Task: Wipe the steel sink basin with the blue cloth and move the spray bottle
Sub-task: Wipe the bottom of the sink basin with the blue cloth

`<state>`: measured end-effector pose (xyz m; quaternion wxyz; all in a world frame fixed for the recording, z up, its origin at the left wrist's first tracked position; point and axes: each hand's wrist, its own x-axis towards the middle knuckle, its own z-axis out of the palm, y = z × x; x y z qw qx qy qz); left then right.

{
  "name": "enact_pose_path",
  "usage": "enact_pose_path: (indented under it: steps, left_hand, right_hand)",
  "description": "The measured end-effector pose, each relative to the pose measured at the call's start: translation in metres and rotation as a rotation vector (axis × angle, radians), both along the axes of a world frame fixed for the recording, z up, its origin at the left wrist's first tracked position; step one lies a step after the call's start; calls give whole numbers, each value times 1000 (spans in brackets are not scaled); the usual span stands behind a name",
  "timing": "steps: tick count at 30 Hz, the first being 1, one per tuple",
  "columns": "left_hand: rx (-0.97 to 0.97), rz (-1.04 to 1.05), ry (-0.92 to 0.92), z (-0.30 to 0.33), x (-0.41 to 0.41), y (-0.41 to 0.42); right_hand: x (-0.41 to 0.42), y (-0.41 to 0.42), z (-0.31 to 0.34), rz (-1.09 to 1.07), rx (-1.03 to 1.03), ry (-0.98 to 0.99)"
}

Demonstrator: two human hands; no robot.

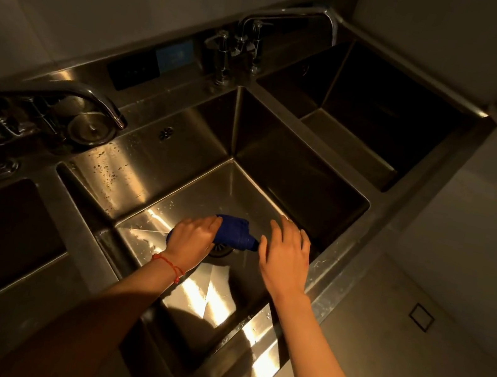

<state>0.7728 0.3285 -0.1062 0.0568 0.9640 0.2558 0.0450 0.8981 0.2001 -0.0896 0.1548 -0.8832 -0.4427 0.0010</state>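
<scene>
A single view, taken from a camera worn on the person's head, looks forward and steeply down into the middle steel sink basin [239, 193], which fills the centre. The lens is wide: straight edges of the steel worktop [401, 215] bow and splay outward toward the corners. It sits close, with both forearms entering from the bottom edge and the left hand [190, 239] and right hand [286, 256] low in the centre. Neighbouring basins fall to the left and upper right, the faucet [290, 16] near the top, and a strip of floor [414, 334] at the right.
</scene>
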Motion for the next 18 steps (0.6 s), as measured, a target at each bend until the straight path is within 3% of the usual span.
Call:
enact_pose_path:
  steps: [18]
  left_hand:
    - [-144, 197, 228, -79, 14, 14]
  right_hand:
    - [0, 2, -4, 8, -24, -14]
